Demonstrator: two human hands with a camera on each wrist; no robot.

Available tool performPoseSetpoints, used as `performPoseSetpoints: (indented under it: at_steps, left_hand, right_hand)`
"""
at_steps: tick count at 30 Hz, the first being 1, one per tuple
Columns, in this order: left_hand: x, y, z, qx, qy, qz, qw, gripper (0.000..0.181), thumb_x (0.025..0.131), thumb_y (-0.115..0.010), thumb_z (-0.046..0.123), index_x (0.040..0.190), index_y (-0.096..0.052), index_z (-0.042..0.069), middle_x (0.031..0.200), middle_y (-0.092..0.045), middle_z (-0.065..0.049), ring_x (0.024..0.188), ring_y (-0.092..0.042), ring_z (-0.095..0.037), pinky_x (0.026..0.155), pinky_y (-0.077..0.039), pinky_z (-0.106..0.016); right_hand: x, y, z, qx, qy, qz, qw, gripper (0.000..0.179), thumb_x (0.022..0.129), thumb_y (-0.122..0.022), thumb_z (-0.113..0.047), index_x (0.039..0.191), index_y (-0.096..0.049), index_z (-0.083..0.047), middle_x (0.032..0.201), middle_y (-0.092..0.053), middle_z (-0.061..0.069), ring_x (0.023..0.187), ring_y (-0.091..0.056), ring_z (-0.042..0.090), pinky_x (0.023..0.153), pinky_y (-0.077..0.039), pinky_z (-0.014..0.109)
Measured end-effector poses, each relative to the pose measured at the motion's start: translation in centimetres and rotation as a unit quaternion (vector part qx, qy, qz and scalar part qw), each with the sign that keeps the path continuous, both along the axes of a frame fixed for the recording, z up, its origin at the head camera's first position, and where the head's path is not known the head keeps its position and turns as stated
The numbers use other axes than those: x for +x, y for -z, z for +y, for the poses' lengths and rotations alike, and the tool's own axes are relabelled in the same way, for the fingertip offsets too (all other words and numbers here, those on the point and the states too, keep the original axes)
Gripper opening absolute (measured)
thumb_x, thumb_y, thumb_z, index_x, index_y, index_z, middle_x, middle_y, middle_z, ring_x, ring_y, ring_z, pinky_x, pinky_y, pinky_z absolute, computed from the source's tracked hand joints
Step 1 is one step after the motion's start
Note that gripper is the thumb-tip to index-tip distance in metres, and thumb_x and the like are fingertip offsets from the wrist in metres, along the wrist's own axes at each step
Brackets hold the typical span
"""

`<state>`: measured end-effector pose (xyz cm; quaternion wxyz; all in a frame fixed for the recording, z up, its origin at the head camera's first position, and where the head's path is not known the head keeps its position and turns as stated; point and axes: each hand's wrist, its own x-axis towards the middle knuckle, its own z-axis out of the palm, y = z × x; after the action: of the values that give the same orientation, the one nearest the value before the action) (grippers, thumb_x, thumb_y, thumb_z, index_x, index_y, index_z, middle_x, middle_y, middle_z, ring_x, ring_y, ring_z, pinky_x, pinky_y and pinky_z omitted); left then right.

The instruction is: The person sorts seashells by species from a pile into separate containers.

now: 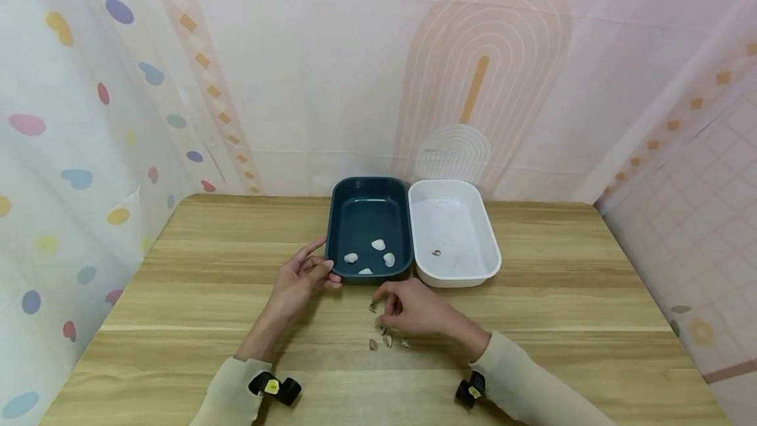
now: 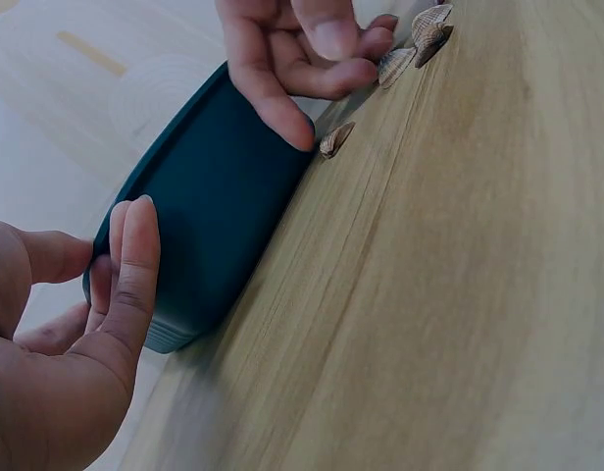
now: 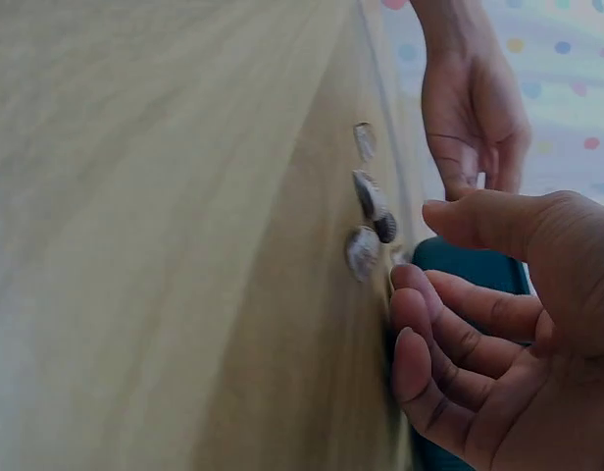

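My left hand (image 1: 300, 281) pinches the near-left rim of a dark teal tray (image 1: 369, 222), thumb on one side and fingers on the other, as the left wrist view shows. Several white shells (image 1: 378, 244) lie in the near half of that tray. In front of the trays, my right hand (image 1: 416, 307) hovers low over a group of small brown ribbed seashells (image 3: 361, 253). Its fingers are loosely bent, thumb apart from them, with nothing between. One shell (image 2: 336, 140) lies by the tray's base, apart from the others.
A white tray (image 1: 452, 225) stands against the teal one on the right, with one small brown shell (image 1: 436, 252) inside. Both stand at the back of the wooden table (image 1: 236, 242), before a patterned curtain (image 1: 331, 84).
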<state>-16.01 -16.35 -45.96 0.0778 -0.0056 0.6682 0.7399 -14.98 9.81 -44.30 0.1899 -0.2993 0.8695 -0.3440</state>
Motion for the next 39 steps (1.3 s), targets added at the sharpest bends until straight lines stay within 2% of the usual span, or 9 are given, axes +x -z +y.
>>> performPoseSetpoints:
  at_steps: [5, 12, 18, 24, 39]
  left_hand:
    - [0.0, 0.0, -0.1, -0.004, -0.001, -0.005, 1.0, 0.057, 0.104, -0.056, 0.003, 0.158, -0.038, 0.014, 0.103, -0.063, -0.018, 0.079, -0.075, -0.017, 0.082, -0.066, -0.032]
    - [0.0, -0.1, -0.1, -0.003, -0.004, -0.002, 1.0, 0.057, 0.104, -0.056, 0.003, 0.157, -0.039, 0.015, 0.103, -0.064, -0.018, 0.078, -0.075, -0.017, 0.082, -0.066, -0.033]
    - [0.0, -0.1, -0.1, -0.002, -0.004, 0.0, 1.0, 0.058, 0.104, -0.057, 0.002, 0.157, -0.039, 0.013, 0.101, -0.064, -0.017, 0.078, -0.075, -0.017, 0.081, -0.066, -0.032]
    - [0.0, 0.0, -0.1, 0.0, -0.004, 0.004, 1.0, 0.057, 0.104, -0.057, 0.002, 0.157, -0.039, 0.012, 0.098, -0.064, -0.014, 0.078, -0.075, -0.016, 0.081, -0.066, -0.032]
    - [0.2, -0.2, 0.0, -0.009, -0.002, -0.002, 1.0, 0.057, 0.104, -0.057, 0.003, 0.158, -0.038, 0.013, 0.101, -0.064, -0.016, 0.078, -0.075, -0.016, 0.082, -0.066, -0.031]
  right_hand:
    - [0.0, 0.5, -0.5, 0.018, 0.011, 0.015, 0.9997, 0.028, 0.091, -0.078, -0.025, 0.116, -0.072, -0.013, 0.074, -0.065, -0.014, 0.063, -0.058, -0.002, 0.062, -0.05, 0.016]
    - [0.0, 0.7, -1.1, 0.017, 0.033, 0.025, 0.999, 0.012, 0.09, -0.079, -0.024, 0.101, -0.076, -0.02, 0.069, -0.063, -0.014, 0.061, -0.056, 0.0, 0.057, -0.048, 0.018]
    - [-0.1, 1.1, -1.3, 0.012, 0.053, 0.031, 0.9981, 0.008, 0.089, -0.081, -0.022, 0.094, -0.075, -0.02, 0.068, -0.062, -0.012, 0.061, -0.056, 0.0, 0.057, -0.047, 0.018]
    - [-0.1, 1.1, -1.2, 0.004, 0.049, 0.032, 0.9983, 0.007, 0.089, -0.08, -0.021, 0.092, -0.075, -0.02, 0.067, -0.062, -0.013, 0.061, -0.056, 0.0, 0.056, -0.047, 0.018]
    - [0.6, -1.2, -0.2, -0.033, 0.014, 0.026, 0.999, 0.006, 0.09, -0.078, -0.018, 0.094, -0.074, -0.02, 0.075, -0.066, -0.011, 0.067, -0.058, -0.001, 0.062, -0.053, 0.016]
